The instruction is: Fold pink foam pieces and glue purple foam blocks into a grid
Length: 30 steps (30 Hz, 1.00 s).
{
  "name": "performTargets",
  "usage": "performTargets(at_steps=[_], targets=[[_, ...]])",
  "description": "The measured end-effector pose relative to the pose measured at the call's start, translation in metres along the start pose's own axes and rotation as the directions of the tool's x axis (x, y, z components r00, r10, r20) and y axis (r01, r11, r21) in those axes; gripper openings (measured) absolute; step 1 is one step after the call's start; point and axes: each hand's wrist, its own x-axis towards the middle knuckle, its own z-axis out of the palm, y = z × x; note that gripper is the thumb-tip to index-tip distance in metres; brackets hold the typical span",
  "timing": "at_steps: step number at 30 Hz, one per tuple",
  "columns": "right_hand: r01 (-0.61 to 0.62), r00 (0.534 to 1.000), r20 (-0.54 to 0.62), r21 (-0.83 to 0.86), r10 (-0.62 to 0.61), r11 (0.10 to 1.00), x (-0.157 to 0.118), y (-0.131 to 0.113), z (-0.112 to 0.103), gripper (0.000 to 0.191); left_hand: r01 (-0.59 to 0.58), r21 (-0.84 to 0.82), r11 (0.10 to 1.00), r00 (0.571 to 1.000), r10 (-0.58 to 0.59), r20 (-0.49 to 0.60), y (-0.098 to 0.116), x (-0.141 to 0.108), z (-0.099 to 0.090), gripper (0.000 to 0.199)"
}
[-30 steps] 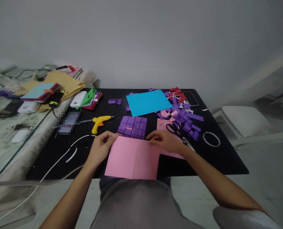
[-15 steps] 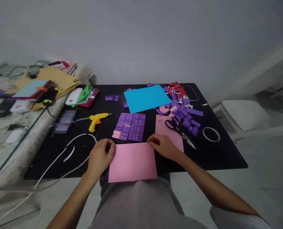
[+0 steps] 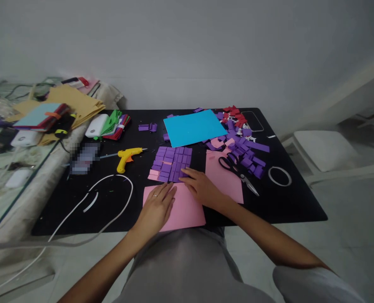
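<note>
A pink sheet of paper (image 3: pixel 185 210) lies at the front edge of the black table, close to my body. My left hand (image 3: pixel 157 206) rests flat over its left half, fingers stretched forward, a ring on one of them. My right hand (image 3: pixel 202 187) lies over the sheet's upper right corner with its fingers extended. Those fingertips reach the lower right of a panel of purple folded paper pieces (image 3: pixel 174 162), which has a few pink pieces at its left. Neither hand grips anything.
A blue sheet (image 3: pixel 194 128) lies behind the panel. To the right are scissors (image 3: pixel 242 176) on another pink sheet (image 3: pixel 221 179), loose purple pieces (image 3: pixel 246 153), red scraps (image 3: pixel 235 115) and a white ring (image 3: pixel 279 176). A yellow glue gun (image 3: pixel 126 159) and a white cable (image 3: pixel 123 212) lie left.
Both hands have let go of the pink sheet's top corners and moved inward, now lying flat on it. The sheet has shifted slightly forward onto the table.
</note>
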Motion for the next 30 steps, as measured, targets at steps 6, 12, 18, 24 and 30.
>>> performTargets(at_steps=[6, 12, 18, 24, 30], targets=[[0.015, 1.000, -0.018, 0.054, -0.014, 0.998, 0.017, 0.017, -0.001, 0.032, -0.007, 0.014, 1.000, 1.000, 0.007, 0.005, -0.005, 0.007, -0.001, 0.038], [-0.229, 0.951, -0.183, 0.132, 0.251, 0.965, -0.013, 0.002, -0.003, 0.037, 0.044, -0.077, 0.996, 0.999, -0.042, 0.033, 0.003, 0.006, -0.009, 0.053], [-0.326, 0.917, -0.023, 0.534, 0.399, 0.780, -0.021, -0.021, -0.018, 0.029, 0.123, -0.203, 0.971, 0.988, -0.101, 0.117, 0.006, 0.039, -0.019, 0.059], [-0.221, 0.927, -0.036, 0.749, 0.372, 0.624, -0.016, -0.037, -0.041, 0.039, 0.328, -0.481, 0.813, 0.918, -0.154, 0.366, 0.001, 0.067, -0.059, 0.019], [-0.295, 0.873, 0.067, 0.860, 0.483, 0.416, -0.020, -0.036, -0.050, 0.031, 0.490, -0.794, 0.360, 0.775, -0.597, 0.208, -0.007, 0.050, -0.085, 0.033]])
